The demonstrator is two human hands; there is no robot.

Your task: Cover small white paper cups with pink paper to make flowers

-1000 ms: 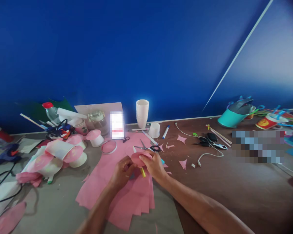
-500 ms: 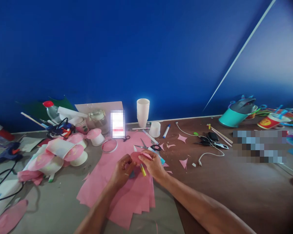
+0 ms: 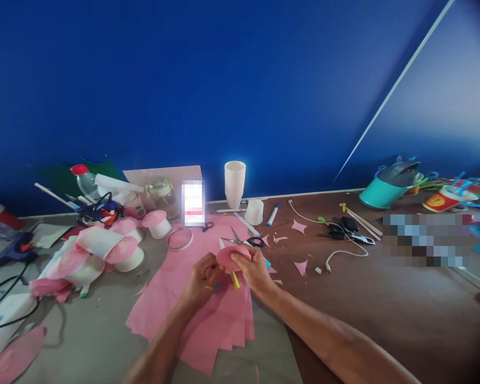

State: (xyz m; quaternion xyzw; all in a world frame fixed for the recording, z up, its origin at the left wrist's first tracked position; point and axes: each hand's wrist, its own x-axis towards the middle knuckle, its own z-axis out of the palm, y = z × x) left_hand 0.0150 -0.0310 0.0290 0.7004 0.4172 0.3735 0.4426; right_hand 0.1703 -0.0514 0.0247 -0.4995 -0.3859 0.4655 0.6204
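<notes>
A round pink paper piece [image 3: 226,260] is held up over a fan of pink paper sheets [image 3: 200,325]. My right hand [image 3: 260,274] is closed on its right side, the thumb lying across its face. At its left edge, my left hand [image 3: 202,281] pinches with curled fingers. A yellow-ended marker [image 3: 235,281] shows just below the round piece, mostly hidden by it. Behind my right hand, scissors with black handles [image 3: 256,242] lie spread on the sheets. White paper scraps or a pen tip near the hands are too small to make out.
Left are white paper cups with pink discs [image 3: 156,226], a glue gun [image 3: 16,249] and cables. A stack of white cups [image 3: 234,184] stands by the blue wall. Right lie pink scraps [image 3: 301,268], a white cable [image 3: 346,256], keys [image 3: 362,239] and a teal bucket [image 3: 380,193].
The round pink paper has tilted, so more of its face shows now. Both hands stay in nearly the same place.
</notes>
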